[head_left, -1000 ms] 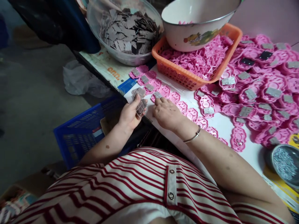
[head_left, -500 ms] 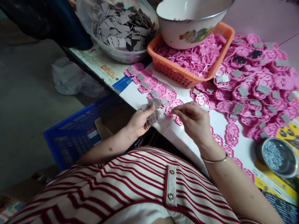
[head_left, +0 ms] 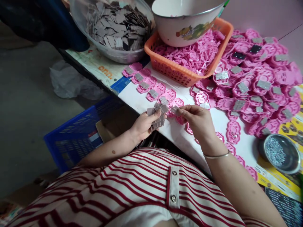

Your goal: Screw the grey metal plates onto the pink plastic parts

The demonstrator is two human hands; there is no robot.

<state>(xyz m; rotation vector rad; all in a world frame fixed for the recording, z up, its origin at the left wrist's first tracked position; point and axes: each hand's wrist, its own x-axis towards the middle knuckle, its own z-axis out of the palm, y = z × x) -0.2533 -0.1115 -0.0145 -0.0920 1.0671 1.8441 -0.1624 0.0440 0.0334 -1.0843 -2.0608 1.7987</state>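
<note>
My left hand (head_left: 146, 124) is closed around a stack of small grey plates (head_left: 158, 117), thumb on top, at the table's front edge. Just to its right, my right hand (head_left: 195, 118) pinches a single grey plate (head_left: 175, 110) between thumb and fingertips. That plate is over a pink plastic part (head_left: 177, 103) at the near end of a row. Farther up the row, pink parts (head_left: 146, 84) each have a grey plate lying on them. More pink parts (head_left: 233, 131) continue to the right, partly hidden behind my right hand and forearm.
A clear bowl of grey plates (head_left: 125, 56) stands at the back left. Beside it, an orange basket (head_left: 172, 74) of small pink pieces carries an enamel bowl (head_left: 189, 30). Pink parts (head_left: 255, 85) are heaped right, near a metal bowl of screws (head_left: 293, 157). A blue crate (head_left: 71, 135) sits below.
My right hand's fingertips were over a pink part; they now hold a grey plate beside the left hand's stack. The stack in my left hand looks more fanned out. The view has shifted slightly.
</note>
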